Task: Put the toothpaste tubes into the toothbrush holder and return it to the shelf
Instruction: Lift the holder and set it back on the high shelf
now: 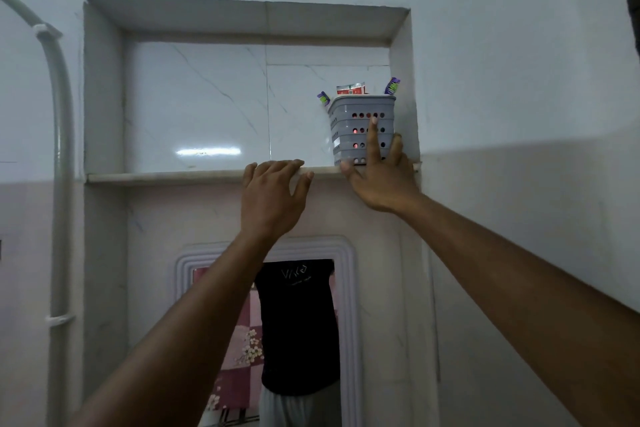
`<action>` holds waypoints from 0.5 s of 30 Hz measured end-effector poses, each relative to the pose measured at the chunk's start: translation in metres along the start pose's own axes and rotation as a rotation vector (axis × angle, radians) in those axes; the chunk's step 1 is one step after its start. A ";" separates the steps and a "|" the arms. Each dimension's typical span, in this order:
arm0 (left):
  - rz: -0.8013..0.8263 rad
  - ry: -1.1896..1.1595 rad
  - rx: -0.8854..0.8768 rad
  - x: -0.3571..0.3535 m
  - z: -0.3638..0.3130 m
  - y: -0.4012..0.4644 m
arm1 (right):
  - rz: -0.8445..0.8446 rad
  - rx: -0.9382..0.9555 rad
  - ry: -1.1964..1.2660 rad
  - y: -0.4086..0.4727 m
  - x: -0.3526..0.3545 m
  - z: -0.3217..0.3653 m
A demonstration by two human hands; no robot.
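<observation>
A grey perforated toothbrush holder (351, 130) stands upright on the marble shelf (173, 177) of a wall niche, tight against the niche's right wall. Red and white toothpaste tubes (350, 89) stick out of its top, with purple and green toothbrushes (393, 85) on either side. My right hand (379, 173) has its fingers spread against the holder's front, index finger pointing up across the holes, thumb at the base. My left hand (272, 194) rests spread over the shelf's front edge, left of the holder, holding nothing.
A grey pipe (60, 149) runs down the wall at the left. Below the shelf hangs a framed mirror (346, 288) that reflects a person in a dark shirt. The left part of the shelf is bare marble.
</observation>
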State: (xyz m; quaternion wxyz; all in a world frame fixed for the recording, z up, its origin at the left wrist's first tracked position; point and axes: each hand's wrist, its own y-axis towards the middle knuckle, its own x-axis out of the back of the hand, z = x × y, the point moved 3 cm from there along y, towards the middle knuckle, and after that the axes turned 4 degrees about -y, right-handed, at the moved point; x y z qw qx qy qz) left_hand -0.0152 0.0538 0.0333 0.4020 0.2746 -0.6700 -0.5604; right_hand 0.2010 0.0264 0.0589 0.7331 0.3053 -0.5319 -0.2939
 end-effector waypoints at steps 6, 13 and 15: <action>0.130 -0.119 -0.013 0.030 0.006 -0.035 | -0.367 0.103 0.157 -0.054 -0.003 0.010; 0.229 -0.186 0.042 0.044 0.022 -0.086 | -0.329 0.134 0.379 -0.112 -0.027 0.010; 0.263 -0.187 0.060 0.046 0.024 -0.095 | -0.279 0.111 0.396 -0.126 -0.036 0.008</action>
